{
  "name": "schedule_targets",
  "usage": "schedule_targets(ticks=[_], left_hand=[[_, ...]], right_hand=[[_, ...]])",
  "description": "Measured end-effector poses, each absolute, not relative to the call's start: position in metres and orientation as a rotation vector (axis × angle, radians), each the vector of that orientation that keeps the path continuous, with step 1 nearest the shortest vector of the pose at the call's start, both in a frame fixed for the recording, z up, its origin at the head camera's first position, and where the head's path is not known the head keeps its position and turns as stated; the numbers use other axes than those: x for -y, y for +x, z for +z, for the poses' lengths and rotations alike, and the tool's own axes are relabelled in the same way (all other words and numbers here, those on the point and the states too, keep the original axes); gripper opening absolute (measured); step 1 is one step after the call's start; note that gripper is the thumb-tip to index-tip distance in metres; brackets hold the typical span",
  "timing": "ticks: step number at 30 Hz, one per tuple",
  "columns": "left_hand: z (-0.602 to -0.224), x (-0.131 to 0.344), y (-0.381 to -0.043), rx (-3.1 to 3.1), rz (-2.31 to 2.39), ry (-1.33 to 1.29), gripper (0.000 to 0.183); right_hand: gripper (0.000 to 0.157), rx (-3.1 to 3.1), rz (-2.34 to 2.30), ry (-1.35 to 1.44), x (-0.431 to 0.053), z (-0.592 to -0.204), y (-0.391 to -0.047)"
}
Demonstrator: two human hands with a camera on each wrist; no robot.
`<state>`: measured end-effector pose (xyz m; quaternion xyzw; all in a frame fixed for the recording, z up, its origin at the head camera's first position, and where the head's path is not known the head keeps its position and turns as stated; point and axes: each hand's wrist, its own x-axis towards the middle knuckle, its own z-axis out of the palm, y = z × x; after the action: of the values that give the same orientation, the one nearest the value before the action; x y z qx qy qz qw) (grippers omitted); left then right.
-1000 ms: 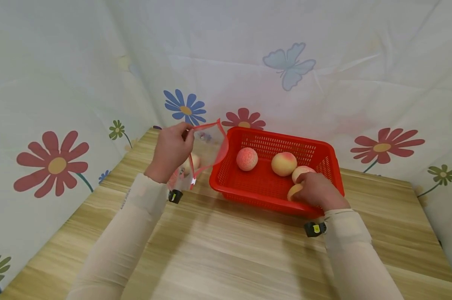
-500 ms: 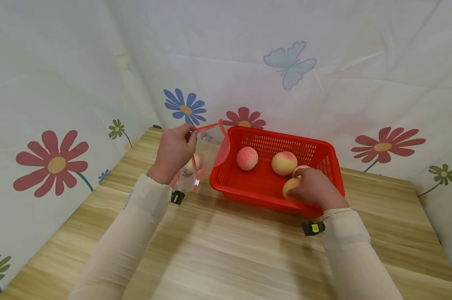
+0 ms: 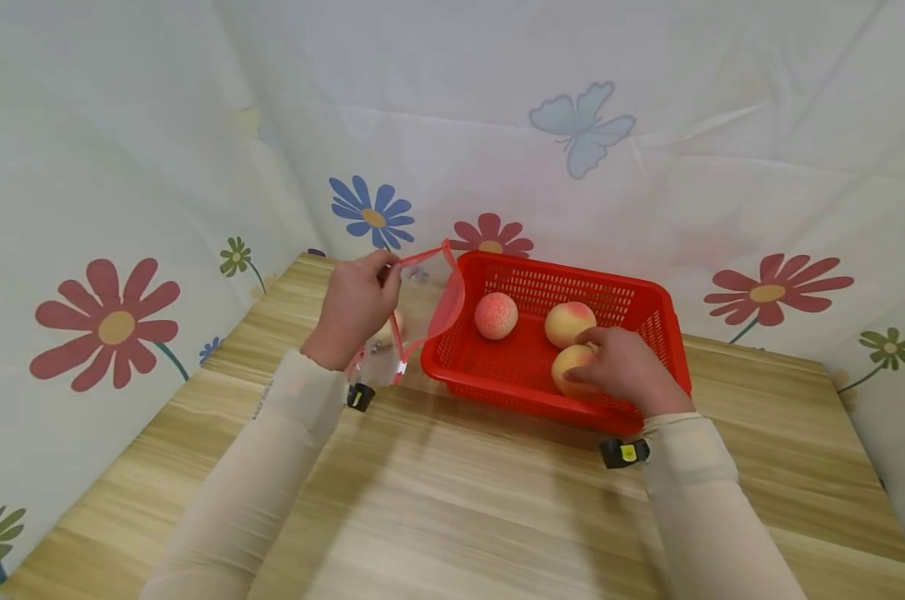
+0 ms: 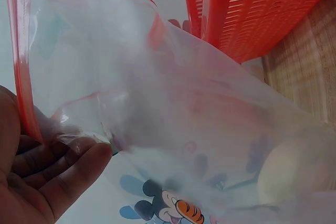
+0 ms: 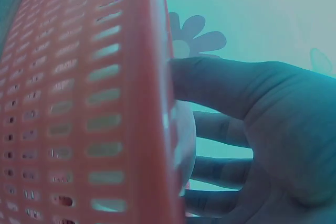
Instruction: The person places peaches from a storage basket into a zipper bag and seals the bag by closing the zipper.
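My left hand (image 3: 357, 307) pinches the rim of a clear zip bag (image 3: 420, 310) with a red edge, whose mouth gapes toward the basket. A pale peach (image 4: 283, 174) shows through the film low in the bag. Inside the red basket (image 3: 490, 387), my right hand (image 3: 632, 367) grips a yellow peach (image 3: 570, 372), thumb on the near side and fingers behind it. Just beyond lies a yellow and pink peach (image 3: 570, 322), and further left a speckled pink peach (image 3: 496, 316). In the right wrist view, the basket wall (image 5: 105, 124) hides much of the gripped peach (image 5: 185, 145).
The basket stands at the back of a wood-grain table (image 3: 452, 508), close to a white backdrop (image 3: 452, 125) printed with flowers and a butterfly. The bag hangs beside the basket's left end.
My right hand has moved a little left within the basket, bringing the gripped peach along; a pink peach by its fingers is now hidden. My left hand and the bag have shifted slightly right.
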<state>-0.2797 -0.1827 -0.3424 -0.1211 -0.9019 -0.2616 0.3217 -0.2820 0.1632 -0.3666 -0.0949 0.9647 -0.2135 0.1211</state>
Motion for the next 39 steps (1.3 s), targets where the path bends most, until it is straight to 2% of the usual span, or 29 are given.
schedule_targets(ticks=[19,39], left_hand=[[-0.344,0.181,-0.278,2.393,-0.701,-0.309,0.021],[-0.343,0.18,-0.277,2.401,-0.71,-0.306,0.021]], right_hand=[[0.07,-2.89,-0.745,-0.349,-0.152,-0.361,-0.278],[0.062,-2.939,-0.888,-0.35,-0.133,-0.349,-0.269]])
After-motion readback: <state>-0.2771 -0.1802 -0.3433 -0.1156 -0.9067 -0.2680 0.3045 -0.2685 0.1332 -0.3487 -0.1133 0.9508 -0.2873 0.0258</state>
